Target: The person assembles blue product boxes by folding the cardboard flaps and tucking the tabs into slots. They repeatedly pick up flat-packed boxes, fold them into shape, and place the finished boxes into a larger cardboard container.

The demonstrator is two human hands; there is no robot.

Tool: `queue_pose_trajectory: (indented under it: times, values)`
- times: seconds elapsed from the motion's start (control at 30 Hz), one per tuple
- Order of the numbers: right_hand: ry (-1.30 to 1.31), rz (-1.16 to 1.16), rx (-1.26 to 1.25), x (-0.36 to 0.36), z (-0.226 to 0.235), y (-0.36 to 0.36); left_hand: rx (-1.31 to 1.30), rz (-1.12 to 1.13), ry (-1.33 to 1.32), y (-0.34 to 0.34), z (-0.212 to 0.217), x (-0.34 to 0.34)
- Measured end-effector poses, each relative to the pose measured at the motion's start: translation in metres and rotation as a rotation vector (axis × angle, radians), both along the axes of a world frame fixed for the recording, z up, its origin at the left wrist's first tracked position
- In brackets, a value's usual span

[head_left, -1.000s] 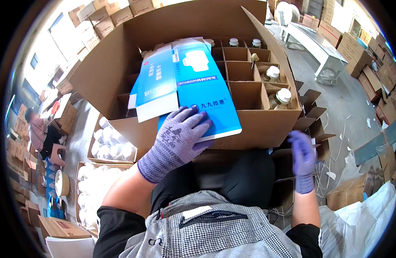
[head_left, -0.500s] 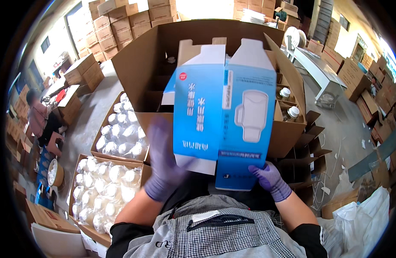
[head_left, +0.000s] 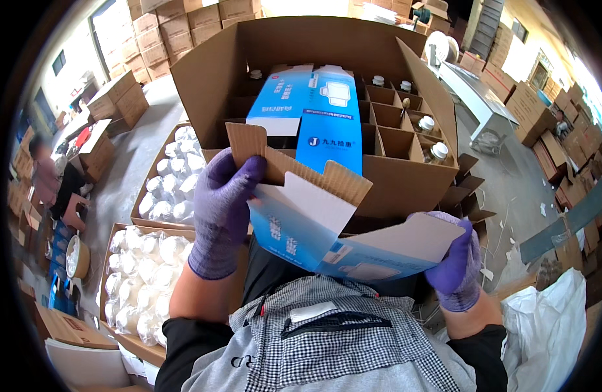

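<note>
Just above my lap I hold a blue-and-white folding carton (head_left: 284, 225), partly opened, with its white and brown inner flaps facing up. My left hand (head_left: 221, 212), in a purple glove, pinches its left side near a brown flap. Gripping the white flap at its right end is my right hand (head_left: 456, 264), gloved the same way. Beyond them, another flattened blue carton (head_left: 330, 140) lies across the cardboard dividers of a large open brown box (head_left: 405, 193). White-capped bottles (head_left: 437, 153) stand in some of the divider cells.
To my left are two boxes of plastic-wrapped bottles (head_left: 141, 281). White plastic sheeting (head_left: 546, 320) lies at my right. Brown boxes (head_left: 177, 32) are stacked behind, a long table (head_left: 474, 98) stands far right, and a person (head_left: 49, 173) sits far left.
My left hand has closed on the blue carton, which is now lower, tilted and folding open. My right hand has moved outward to its right flap. The flattened carton on the dividers is now uncovered.
</note>
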State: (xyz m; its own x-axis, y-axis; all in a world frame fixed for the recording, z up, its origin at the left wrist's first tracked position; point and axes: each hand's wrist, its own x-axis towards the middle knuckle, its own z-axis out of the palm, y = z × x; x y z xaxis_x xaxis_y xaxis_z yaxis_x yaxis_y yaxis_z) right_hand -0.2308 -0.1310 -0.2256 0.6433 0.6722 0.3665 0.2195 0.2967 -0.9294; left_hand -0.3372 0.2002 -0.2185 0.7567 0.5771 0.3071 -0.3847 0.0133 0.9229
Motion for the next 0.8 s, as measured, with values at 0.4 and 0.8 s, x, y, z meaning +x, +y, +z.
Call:
queue_pose_trajectory:
  times: [0.4, 0.8]
  values:
    - [0.306, -0.662, 0.225, -0.027, -0.040, 0.015, 0.968, -0.583, -0.281, -0.050, 0.002, 0.002]
    - [-0.836, -0.365, -0.351, -0.023, -0.009, 0.028, 1.050, -0.251, 0.013, -0.054, -0.004, 0.002]
